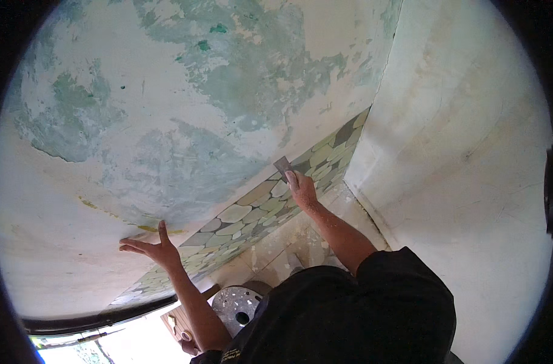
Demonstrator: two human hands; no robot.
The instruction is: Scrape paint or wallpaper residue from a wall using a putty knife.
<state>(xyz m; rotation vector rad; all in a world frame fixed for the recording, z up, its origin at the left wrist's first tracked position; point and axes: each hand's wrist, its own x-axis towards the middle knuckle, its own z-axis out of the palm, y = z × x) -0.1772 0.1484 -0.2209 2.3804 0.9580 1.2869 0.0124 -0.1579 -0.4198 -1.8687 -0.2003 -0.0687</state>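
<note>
My right hand (302,189) sits just right of the frame's centre, closed around the handle of a scraper (283,166), whose flat grey blade lies against the wall (167,121) right where the worn paint meets the band of stone-pattern tiles (252,209). My left hand (152,247) is at the lower left of centre, open, fingers spread and pressed flat on the wall just above the same tiled band; it holds nothing. The two hands are well apart, with a stretch of tiles between them.

The wall fills the upper left and centre of the frame, its pale coat patchy with green and blue-grey areas showing through. The tiled band runs diagonally from the lower left up to the corner at centre right, made of irregular green, cream and grey shapes. A second wall (470,151), plain and off-white, takes the whole right side and meets the first in a vertical corner just right of the scraper.

I see no packages, labels or signs. At the bottom centre, beside my dark sleeve (361,309), stands a round bucket (240,303) spattered with white, seen from above; I cannot tell what is in it. The floor (288,242) below my right forearm is pale and dusty. At the lower left a dark curved edge (94,318) borders a bright opening. Open room lies along the floor between the tiles and the bucket.
</note>
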